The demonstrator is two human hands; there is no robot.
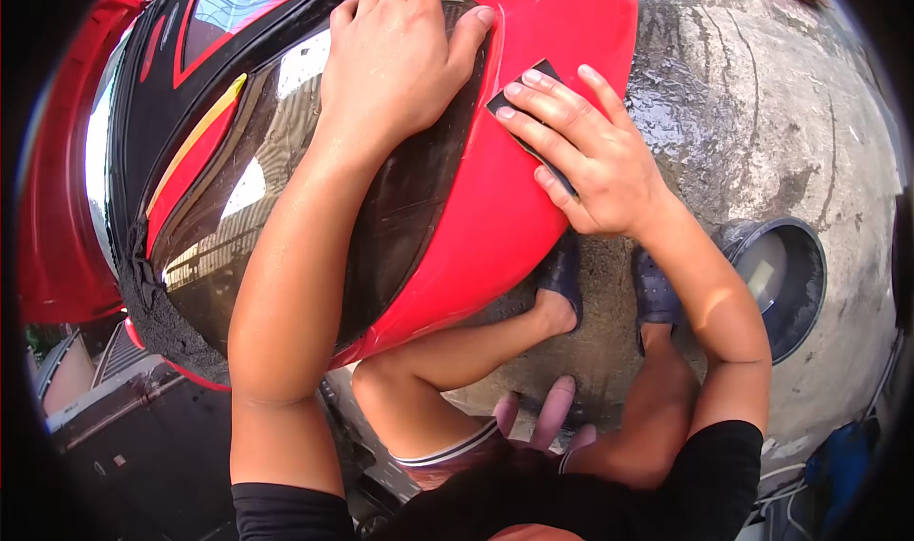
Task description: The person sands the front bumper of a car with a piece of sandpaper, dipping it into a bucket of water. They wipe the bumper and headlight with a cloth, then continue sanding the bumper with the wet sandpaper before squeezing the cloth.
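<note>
My left hand (395,60) lies flat with the thumb spread, on the dark glossy window (405,208) of a red car body. My right hand (600,156) presses a small black sheet, apparently sandpaper (546,68), against the red panel (505,208) beside that window. Its fingers lie over the sheet, and only the sheet's edges and a corner show. The red panel curves down to a rounded edge above my feet. Light reflections cover parts of the window.
Right of my leg stands a dark bucket (807,303) holding cloudy water and a pale block (760,276). Wet concrete (724,103) spreads to the right. Below are my dark clogs (657,289) and pink stool-like legs (554,413). Pale hoses or cables (783,493) lie at lower right.
</note>
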